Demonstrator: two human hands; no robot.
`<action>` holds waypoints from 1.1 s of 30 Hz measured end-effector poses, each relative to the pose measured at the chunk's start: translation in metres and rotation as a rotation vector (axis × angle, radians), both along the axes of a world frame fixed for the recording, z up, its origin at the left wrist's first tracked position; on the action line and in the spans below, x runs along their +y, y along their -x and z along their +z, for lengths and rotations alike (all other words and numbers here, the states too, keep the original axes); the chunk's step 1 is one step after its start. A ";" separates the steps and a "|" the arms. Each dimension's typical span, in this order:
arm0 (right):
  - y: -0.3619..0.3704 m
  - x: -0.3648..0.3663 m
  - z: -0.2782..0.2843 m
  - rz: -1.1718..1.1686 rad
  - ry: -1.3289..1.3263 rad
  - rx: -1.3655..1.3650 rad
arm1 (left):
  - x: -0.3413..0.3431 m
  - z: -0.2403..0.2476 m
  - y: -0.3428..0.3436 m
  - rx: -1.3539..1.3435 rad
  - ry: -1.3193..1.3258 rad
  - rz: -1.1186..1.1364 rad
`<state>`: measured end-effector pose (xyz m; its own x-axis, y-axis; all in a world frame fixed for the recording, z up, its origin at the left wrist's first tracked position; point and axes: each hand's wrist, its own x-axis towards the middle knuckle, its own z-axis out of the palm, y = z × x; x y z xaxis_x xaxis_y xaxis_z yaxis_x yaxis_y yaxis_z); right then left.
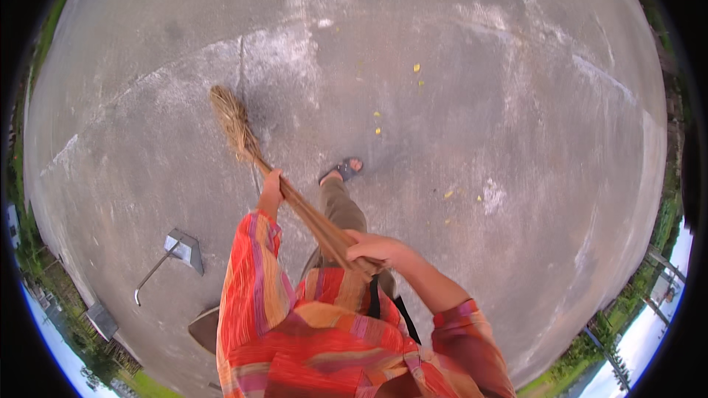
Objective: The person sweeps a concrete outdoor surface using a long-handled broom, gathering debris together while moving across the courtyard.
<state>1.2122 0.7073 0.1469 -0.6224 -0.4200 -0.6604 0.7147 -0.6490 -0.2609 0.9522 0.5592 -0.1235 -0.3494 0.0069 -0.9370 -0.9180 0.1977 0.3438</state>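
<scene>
Grey concrete paving (457,66) fills nearly the whole frame, streaked with pale chalky marks and edged by grass at the rim. Near the centre, a straw broom (284,188) runs on a long diagonal, its bristle head at the upper left touching the ground and its bundled handle slanting down toward the lower middle. The left hand (271,186) is wrapped around the handle partway along, nearer the bristles; the right hand (375,248) is closed around the handle's near end, close to the body. A few small yellow leaves (377,122) lie scattered right of the bristles, well apart from them. A sandalled foot (344,170) is planted just beside the handle. At lower left sits what looks like a metal dustpan (183,248) with a long handle.
</scene>
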 end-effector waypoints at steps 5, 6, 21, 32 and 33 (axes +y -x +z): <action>-0.062 0.045 0.049 -0.218 -0.052 -0.286 | 0.070 -0.016 -0.069 -0.153 -0.156 -0.028; -0.079 0.045 0.066 -0.216 -0.056 -0.339 | 0.086 -0.021 -0.099 -0.034 0.101 -0.200; -0.137 -0.085 0.274 -0.274 -0.324 -0.911 | 0.173 0.198 -0.291 -0.331 -0.340 -0.913; -0.020 0.075 0.066 -0.493 -0.221 -0.078 | 0.256 0.126 0.019 0.082 -0.213 -0.481; 0.016 0.100 0.050 -0.507 -0.152 -0.024 | 0.262 0.119 0.051 0.063 -0.196 -0.419</action>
